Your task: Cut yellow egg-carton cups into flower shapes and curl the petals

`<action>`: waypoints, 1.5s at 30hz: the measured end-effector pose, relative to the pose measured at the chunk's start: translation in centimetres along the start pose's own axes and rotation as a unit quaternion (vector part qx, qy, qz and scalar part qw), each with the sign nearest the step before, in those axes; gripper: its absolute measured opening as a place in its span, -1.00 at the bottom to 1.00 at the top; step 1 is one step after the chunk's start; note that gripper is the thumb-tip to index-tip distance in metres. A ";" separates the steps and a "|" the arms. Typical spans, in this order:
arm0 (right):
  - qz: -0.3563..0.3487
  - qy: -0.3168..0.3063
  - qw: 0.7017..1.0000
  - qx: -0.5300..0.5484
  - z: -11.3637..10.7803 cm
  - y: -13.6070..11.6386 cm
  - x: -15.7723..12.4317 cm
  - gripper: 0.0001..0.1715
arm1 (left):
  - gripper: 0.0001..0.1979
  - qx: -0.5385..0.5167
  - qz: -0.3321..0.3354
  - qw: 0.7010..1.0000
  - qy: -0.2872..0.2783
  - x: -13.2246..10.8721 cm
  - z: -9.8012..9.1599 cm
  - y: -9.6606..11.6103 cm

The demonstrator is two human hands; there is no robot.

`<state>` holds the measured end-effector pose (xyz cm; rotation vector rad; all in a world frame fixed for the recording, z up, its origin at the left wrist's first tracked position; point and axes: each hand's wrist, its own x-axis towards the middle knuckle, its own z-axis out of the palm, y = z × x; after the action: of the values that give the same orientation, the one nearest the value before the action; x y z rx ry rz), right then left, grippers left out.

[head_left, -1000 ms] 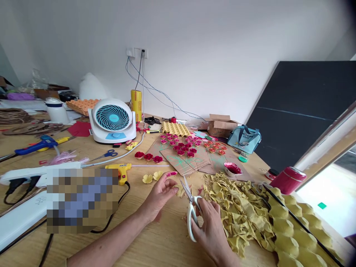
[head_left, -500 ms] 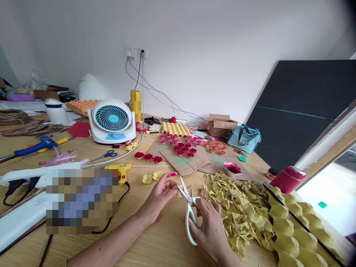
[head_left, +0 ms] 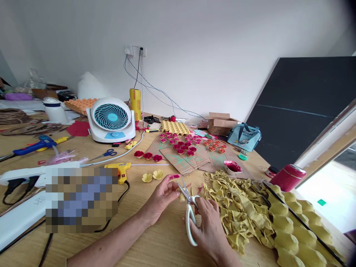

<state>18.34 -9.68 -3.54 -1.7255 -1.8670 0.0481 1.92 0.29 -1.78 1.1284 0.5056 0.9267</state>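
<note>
White-handled scissors [head_left: 190, 218] are in my right hand [head_left: 210, 224], its fingers wrapped through the handles. Their blades are parted and point up and away, close to my left fingertips. My left hand [head_left: 164, 194] pinches a small piece of yellow egg carton [head_left: 181, 197], mostly hidden behind the fingers and blades. Pink stain marks my left index finger. Two cut yellow paper-pulp flowers [head_left: 152, 176] lie just beyond my left hand. To the right of my right hand spreads a heap of torn yellow carton scraps [head_left: 241, 207].
Yellow egg trays [head_left: 292, 226] lie at the right beside a red can [head_left: 289, 178]. A bowl of red paint [head_left: 233, 167] stands near painted flowers on cardboard [head_left: 178, 161]. Leftward are a yellow glue gun [head_left: 121, 171], a fan [head_left: 111, 120], a power strip [head_left: 36, 175] and cables.
The scissors' blades have closed somewhat and tilted slightly left, around the left fingertips. A bit of the yellow carton piece now shows below them. Both hands stay in nearly the same place.
</note>
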 end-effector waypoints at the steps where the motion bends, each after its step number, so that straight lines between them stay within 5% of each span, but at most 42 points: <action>1: -0.001 -0.001 1.000 0.001 0.0 0.0 0.0 -0.81 | -0.54 -0.003 0.000 1.000 -0.004 0.0 0.1 0.1; 28: -0.060 0.009 0.997 0.053 0.9 0.8 -0.4 -0.80 | -0.49 -0.034 -0.001 0.998 -0.060 -0.1 0.0 -0.1; 45: -0.064 -0.011 0.996 0.056 -0.4 -0.2 -0.3 -0.77 | -0.46 0.171 0.072 0.973 -0.140 0.5 -1.8 2.8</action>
<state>18.38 -10.14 -3.23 -1.5338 -1.9485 0.1206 -0.23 2.08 0.16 1.5999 0.3619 0.8033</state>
